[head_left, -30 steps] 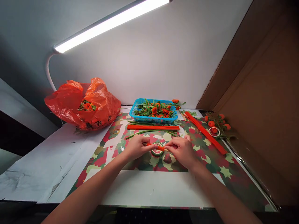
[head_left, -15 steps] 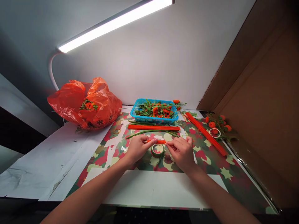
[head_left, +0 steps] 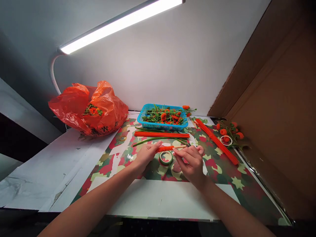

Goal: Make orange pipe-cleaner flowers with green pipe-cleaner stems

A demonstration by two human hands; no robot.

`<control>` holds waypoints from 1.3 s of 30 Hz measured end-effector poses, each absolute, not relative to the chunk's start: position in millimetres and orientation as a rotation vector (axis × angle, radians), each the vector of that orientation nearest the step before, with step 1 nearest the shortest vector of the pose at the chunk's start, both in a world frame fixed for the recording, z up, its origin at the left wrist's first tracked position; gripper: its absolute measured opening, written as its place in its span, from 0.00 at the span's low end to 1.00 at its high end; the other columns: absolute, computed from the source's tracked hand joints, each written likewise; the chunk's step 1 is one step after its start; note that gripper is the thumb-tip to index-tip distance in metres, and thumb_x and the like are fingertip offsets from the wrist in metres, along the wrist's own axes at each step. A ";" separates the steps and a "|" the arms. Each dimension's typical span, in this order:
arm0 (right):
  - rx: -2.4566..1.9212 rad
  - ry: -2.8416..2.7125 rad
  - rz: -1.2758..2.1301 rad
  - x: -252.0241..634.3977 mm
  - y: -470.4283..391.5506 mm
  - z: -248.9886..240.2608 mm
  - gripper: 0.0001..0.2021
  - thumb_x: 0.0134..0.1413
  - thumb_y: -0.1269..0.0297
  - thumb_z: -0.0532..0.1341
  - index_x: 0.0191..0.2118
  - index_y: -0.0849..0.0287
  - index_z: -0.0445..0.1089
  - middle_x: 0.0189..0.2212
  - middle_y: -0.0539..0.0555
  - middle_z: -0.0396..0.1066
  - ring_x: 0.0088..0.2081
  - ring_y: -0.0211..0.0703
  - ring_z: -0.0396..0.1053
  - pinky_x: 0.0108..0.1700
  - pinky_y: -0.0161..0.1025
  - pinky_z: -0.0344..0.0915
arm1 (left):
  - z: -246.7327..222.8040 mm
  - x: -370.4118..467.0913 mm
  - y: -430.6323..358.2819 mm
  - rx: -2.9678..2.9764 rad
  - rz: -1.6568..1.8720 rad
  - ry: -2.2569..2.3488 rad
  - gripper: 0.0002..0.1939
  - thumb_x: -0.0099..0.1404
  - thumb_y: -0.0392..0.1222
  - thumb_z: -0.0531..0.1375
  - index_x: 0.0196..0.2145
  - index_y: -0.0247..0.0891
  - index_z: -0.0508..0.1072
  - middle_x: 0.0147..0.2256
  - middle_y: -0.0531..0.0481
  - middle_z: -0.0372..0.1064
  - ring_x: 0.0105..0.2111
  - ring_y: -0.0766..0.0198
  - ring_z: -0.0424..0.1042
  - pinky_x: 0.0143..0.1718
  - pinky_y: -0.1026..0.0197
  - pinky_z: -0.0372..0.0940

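Note:
An orange fuzzy coil (head_left: pixel 166 148) is wound round a thin wooden stick (head_left: pixel 180 146) above the middle of the table. My left hand (head_left: pixel 145 154) pinches the coil's left end. My right hand (head_left: pixel 191 161) has thumb and forefinger closed at the coil's right end, with the stick running above those fingertips. Just below the coil lies a roll of green tape (head_left: pixel 166 158). Behind the hands are a bundle of orange fuzzy stems (head_left: pixel 161 135) and some green stems (head_left: pixel 145 141).
A blue basket (head_left: pixel 163 126) of orange flowers stands at the back, a red plastic bag (head_left: pixel 108 112) at the left. On the right lie another orange bundle (head_left: pixel 217 141), a white ring (head_left: pixel 226 140) and loose flowers (head_left: pixel 223 132). A lamp (head_left: pixel 120 26) hangs above.
More of the wooden stick now shows, to the right of the coil. The fingers of my right hand have shifted slightly, and the coil sits a little higher.

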State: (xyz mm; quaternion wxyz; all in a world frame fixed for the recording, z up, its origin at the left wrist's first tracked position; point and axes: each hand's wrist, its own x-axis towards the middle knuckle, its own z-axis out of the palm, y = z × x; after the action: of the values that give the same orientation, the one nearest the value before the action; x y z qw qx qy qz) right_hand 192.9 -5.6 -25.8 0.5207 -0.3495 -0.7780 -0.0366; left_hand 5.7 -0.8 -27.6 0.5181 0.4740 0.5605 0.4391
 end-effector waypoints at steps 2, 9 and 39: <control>-0.800 -1.861 -0.063 194.1 -4.9 -26.1 0.06 0.58 0.67 0.61 0.34 0.51 0.76 0.24 0.46 0.75 0.27 0.37 0.64 0.38 0.43 0.46 | -29.3 4.9 -0.1 1.073 1.017 1.302 0.27 0.57 0.65 0.55 0.18 0.40 0.53 0.16 0.61 0.37 0.18 0.72 0.35 0.19 0.62 0.34; -0.710 -1.873 0.146 198.5 -2.3 -27.8 0.06 0.57 0.66 0.62 0.33 0.51 0.76 0.25 0.47 0.75 0.27 0.38 0.65 0.39 0.44 0.50 | -33.5 4.1 3.8 1.048 0.988 1.255 0.22 0.56 0.54 0.57 0.18 0.40 0.51 0.16 0.61 0.37 0.18 0.72 0.36 0.19 0.62 0.34; -1.057 -1.972 -0.103 200.6 0.9 -20.4 0.14 0.60 0.59 0.59 0.25 0.54 0.74 0.19 0.46 0.70 0.26 0.37 0.62 0.39 0.43 0.42 | -22.7 -11.3 8.1 1.776 0.917 1.574 0.21 0.59 0.49 0.50 0.14 0.38 0.48 0.17 0.56 0.40 0.19 0.70 0.42 0.22 0.62 0.39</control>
State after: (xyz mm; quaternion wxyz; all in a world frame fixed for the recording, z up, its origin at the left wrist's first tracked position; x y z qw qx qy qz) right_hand 200.6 0.9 -20.4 0.4357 -0.4246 -0.7925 -0.0414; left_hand -11.3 8.1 -22.7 0.2944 0.6671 0.5913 0.3446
